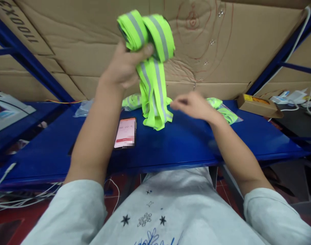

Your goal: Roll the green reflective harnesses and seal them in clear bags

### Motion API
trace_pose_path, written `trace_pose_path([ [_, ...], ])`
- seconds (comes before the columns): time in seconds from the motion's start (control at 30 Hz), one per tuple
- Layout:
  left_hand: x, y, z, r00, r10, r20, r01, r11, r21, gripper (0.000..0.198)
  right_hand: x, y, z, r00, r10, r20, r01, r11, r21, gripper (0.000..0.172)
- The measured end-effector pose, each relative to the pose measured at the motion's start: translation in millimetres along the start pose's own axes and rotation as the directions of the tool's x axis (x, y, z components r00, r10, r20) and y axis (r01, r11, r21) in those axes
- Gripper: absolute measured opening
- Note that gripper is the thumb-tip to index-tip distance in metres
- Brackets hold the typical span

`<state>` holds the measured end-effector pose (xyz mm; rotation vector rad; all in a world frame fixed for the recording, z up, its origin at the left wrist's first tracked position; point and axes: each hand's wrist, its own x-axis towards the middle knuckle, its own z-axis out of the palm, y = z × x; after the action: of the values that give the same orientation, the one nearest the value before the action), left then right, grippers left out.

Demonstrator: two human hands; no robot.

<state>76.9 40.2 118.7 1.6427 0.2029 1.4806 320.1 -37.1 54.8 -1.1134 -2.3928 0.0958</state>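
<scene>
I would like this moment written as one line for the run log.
left hand: holds green straps, ends hanging | right hand: beside straps, contact unclear | blue table: phone, cardboard box

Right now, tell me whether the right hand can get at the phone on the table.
Probably yes: the right hand appears to hold nothing, and the phone lies uncovered. The green straps dangling from the left hand come partly between, but the near side looks free.

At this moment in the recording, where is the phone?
In the head view, the phone lies left of centre on the blue table, between the left forearm and the hanging ends of the green reflective straps.
</scene>
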Motion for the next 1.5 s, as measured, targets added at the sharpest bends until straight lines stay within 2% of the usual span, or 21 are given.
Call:
trace_pose_path([
  [0.03,-4,-2,2.7,0.999,-0.042,0.028,0.041,0.999,0.021,0.039,3,-5,-17,0.964,0.004,-0.266,0.014,0.998,0.062,0.029],
  [0.07,-7,-4,6.3,0.996,-0.074,0.058,0.072,0.997,0.034,0.037,7,-12,-33,0.884,-0.009,-0.468,0.069,0.992,0.11,0.028],
  [0.1,-10,-5,10.6,0.991,-0.1,0.093,0.097,0.995,0.04,0.036,12,-17,-48,0.817,-0.041,-0.575,0.14,0.982,0.13,0.039],
  [0.13,-12,-7,15.5,0.982,-0.127,0.138,0.122,0.992,0.043,0.035,16,-22,-62,0.789,-0.098,-0.607,0.217,0.968,0.126,0.059],
  [0.17,-14,-9,20.8,0.973,-0.148,0.179,0.143,0.989,0.045,0.036,21,-26,-74,0.824,-0.177,-0.538,0.27,0.958,0.099,0.072],
  [0.2,-15,-11,26.5,0.964,-0.16,0.211,0.153,0.987,0.048,0.038,26,-28,-84,0.865,-0.247,-0.436,0.308,0.948,0.073,0.075],
  [0.27,-18,-16,37.8,0.96,-0.181,0.214,0.174,0.983,0.05,0.037,34,-28,-95,0.924,-0.279,-0.262,0.301,0.952,0.046,0.059],
  [0.33,-20,-20,47.2,0.967,-0.219,0.129,0.218,0.976,0.026,0.028,42,-24,-96,0.936,-0.247,-0.251,0.264,0.964,0.037,0.042],
  [0.43,-21,-26,53.6,0.957,-0.29,-0.003,0.29,0.956,-0.052,0.023,51,-17,-82,0.879,-0.242,-0.411,0.296,0.952,0.074,0.031],
  [0.53,-22,-25,50.4,0.939,-0.34,0.046,0.343,0.935,-0.09,0.024,56,-15,-64,0.805,-0.257,-0.535,0.355,0.931,0.087,0.025],
  [0.63,-25,-14,45.9,0.906,-0.402,0.133,0.411,0.91,-0.055,0.026,55,-21,-54,0.764,-0.257,-0.592,0.351,0.935,0.046,0.027],
  [0.77,-28,3,48.9,0.898,-0.39,0.206,0.408,0.911,-0.054,0.032,52,-31,-58,0.765,-0.204,-0.61,0.275,0.961,0.024,0.027],
  [0.83,-28,4,53.4,0.913,-0.359,0.193,0.38,0.921,-0.089,0.031,52,-29,-65,0.806,-0.207,-0.554,0.281,0.958,0.051,0.025],
  [0.97,-24,-11,60.0,0.915,-0.365,0.174,0.386,0.916,-0.109,0.029,54,-15,-75,0.902,-0.21,-0.378,0.277,0.952,0.131,0.036],
  [1.03,-22,-20,60.8,0.904,-0.392,0.174,0.417,0.896,-0.149,0.022,53,-12,-75,0.881,-0.204,-0.427,0.263,0.961,0.083,0.032],
  [1.1,-22,-26,60.6,0.851,-0.472,0.23,0.512,0.844,-0.162,0.013,52,-15,-73,0.835,-0.213,-0.507,0.245,0.97,-0.004,0.025],
  [1.17,-23,-25,60.2,0.792,-0.523,0.315,0.587,0.794,-0.157,0.017,50,-20,-69,0.795,-0.245,-0.555,0.252,0.966,-0.065,0.019],
  [1.2,-24,-22,60.0,0.784,-0.51,0.353,0.59,0.789,-0.17,0.021,49,-22,-68,0.783,-0.267,-0.562,0.273,0.959,-0.076,0.018],
  [1.33,-20,-8,58.2,0.874,-0.318,0.368,0.435,0.848,-0.301,0.039,49,-23,-66,0.776,-0.386,-0.499,0.373,0.918,-0.131,0.021],
  [1.43,-13,-9,52.8,0.93,-0.268,0.253,0.345,0.873,-0.343,0.036,52,-16,-69,0.849,-0.408,-0.335,0.414,0.909,-0.057,0.027],
  [1.5,-10,-13,48.3,0.935,-0.299,0.189,0.347,0.879,-0.327,0.037,55,-9,-71,0.892,-0.392,-0.224,0.42,0.903,0.089,0.018],
])
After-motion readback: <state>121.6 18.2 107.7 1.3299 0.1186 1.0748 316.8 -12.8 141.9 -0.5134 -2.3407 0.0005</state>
